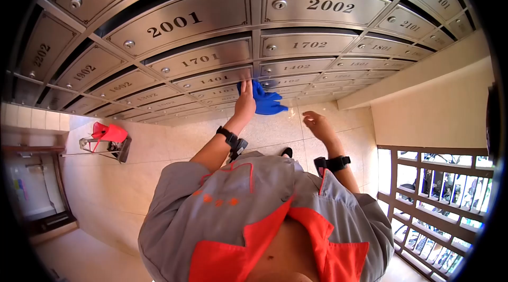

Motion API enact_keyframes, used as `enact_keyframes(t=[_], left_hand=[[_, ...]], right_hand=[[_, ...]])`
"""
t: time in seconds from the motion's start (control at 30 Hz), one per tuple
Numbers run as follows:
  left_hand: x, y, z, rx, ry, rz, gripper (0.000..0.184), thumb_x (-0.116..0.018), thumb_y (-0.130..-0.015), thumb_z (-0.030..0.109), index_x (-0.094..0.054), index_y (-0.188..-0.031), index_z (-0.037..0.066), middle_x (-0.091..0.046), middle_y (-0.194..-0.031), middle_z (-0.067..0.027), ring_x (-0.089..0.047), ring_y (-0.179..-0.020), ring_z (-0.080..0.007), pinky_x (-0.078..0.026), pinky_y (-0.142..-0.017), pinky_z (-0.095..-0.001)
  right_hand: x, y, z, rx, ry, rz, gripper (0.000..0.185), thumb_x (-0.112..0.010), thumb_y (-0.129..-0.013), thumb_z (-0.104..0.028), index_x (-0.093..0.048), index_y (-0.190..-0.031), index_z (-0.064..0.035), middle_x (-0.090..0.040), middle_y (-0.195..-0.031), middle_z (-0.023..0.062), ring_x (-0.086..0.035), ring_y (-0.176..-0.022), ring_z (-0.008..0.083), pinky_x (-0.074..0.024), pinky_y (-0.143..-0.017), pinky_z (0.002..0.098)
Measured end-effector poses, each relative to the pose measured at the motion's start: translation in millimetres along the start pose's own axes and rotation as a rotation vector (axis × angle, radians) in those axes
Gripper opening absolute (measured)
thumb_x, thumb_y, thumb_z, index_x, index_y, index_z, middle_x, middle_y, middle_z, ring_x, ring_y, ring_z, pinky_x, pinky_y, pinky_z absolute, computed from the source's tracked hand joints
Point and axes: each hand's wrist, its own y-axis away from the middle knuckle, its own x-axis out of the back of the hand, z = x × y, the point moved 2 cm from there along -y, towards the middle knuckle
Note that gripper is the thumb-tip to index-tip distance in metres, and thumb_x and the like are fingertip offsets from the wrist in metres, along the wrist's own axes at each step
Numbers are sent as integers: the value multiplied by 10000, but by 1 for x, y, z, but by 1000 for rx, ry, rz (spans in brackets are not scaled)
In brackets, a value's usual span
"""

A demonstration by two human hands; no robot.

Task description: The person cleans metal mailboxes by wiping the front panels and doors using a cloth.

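My left hand [245, 103] is up against a metal mailbox wall, its fingers stretched along a blue cloth [266, 101]. The fingertips press at the edge of the door marked 1401 [216, 79], near the upright strip between two columns. Most of the cloth hangs loose to the right of the hand. My right hand [316, 123] hovers lower and to the right, apart from the mailboxes, with fingers loosely bent and nothing seen in them. Each wrist wears a black strap with a small device.
Mailbox doors with locks and dark slots, such as 2002 [330, 6], fill the upper view. On the floor at left stands a small frame or cart with a red bag-like item [109, 133]. A door [34, 187] is at far left, a barred window [442, 176] at right.
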Motion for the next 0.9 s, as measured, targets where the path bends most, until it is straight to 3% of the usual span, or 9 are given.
enact_keyframes(t=[0.03, 0.07, 0.2, 0.3, 0.33, 0.47, 0.57, 0.67, 0.9], left_hand=[[-2, 4, 0, -26, 41, 13, 696, -419, -720, -85, -162, -1355, 38, -209, -1384, -222, -552, -931, -370, -504, -662, -379], [-11, 14, 4, -188, 108, 203, 645, -420, -731, -84, -226, -1336, 29, -297, -1343, -205, -465, -1099, -343, -455, -826, -360], [-32, 42, 12, -85, 618, -109, 529, -442, -752, -64, -372, -1269, 23, -421, -1268, -170, -415, -1178, -269, -330, -968, -308], [-14, 42, 25, -217, 562, -181, 550, -466, -786, -68, -331, -1308, 45, -418, -1275, -116, -489, -1079, -180, -393, -887, -253], [-14, 42, 19, -117, 663, -226, 493, -471, -842, 10, -325, -1310, 52, -431, -1257, -96, -555, -929, -145, -457, -747, -227], [2, 54, -14, 149, 694, -219, 426, -448, -905, 143, -324, -1305, 62, -462, -1185, -84, -585, -799, -140, -476, -590, -239], [16, 71, -45, 224, 616, -251, 393, -444, -902, 130, -359, -1278, 53, -505, -1126, -80, -594, -784, -143, -473, -594, -236], [31, 80, -69, 303, 560, -338, 359, -475, -883, 126, -419, -1229, 48, -509, -1113, -79, -595, -749, -140, -460, -599, -240], [134, 61, -27, -98, 284, -27, 235, -472, -856, 10, -539, -1080, -5, -551, -1095, -101, -601, -774, -155, -481, -694, -259]], right_hand=[[-9, -4, -8, 14, -59, -50, 308, -601, -781, -197, -571, -1057, -63, -632, -922, 139, -619, -812, 260, -482, -720, 335], [-15, -8, -21, 39, -78, -82, 346, -612, -772, -196, -554, -1088, -68, -622, -958, 143, -611, -860, 258, -480, -743, 336], [-52, -10, -57, 279, -192, 25, 504, -665, -717, -141, -486, -1174, -27, -545, -1122, 148, -508, -1065, 256, -388, -916, 321], [-75, -14, -45, 84, -550, -295, 460, -653, -727, -137, -505, -1148, -23, -588, -1027, 100, -542, -973, 189, -408, -872, 294], [-84, -15, -43, -11, -768, -338, 370, -637, -743, -157, -551, -1064, 6, -616, -914, 70, -562, -849, 142, -442, -779, 272], [-92, -31, -18, -216, -660, -17, 284, -605, -770, -198, -591, -940, 29, -617, -764, 99, -588, -664, 164, -470, -600, 286], [-87, -56, -24, -313, -894, 2, 303, -584, -790, -232, -587, -931, 36, -602, -683, 118, -587, -517, 195, -471, -468, 316], [-79, -86, -62, -241, -1054, 15, 314, -581, -796, -226, -584, -925, 61, -604, -693, 114, -588, -535, 194, -471, -482, 315], [-115, -150, -62, -303, -1110, 97, 308, -628, -746, -182, -593, -875, 95, -617, -707, 122, -600, -596, 210, -480, -545, 308]])
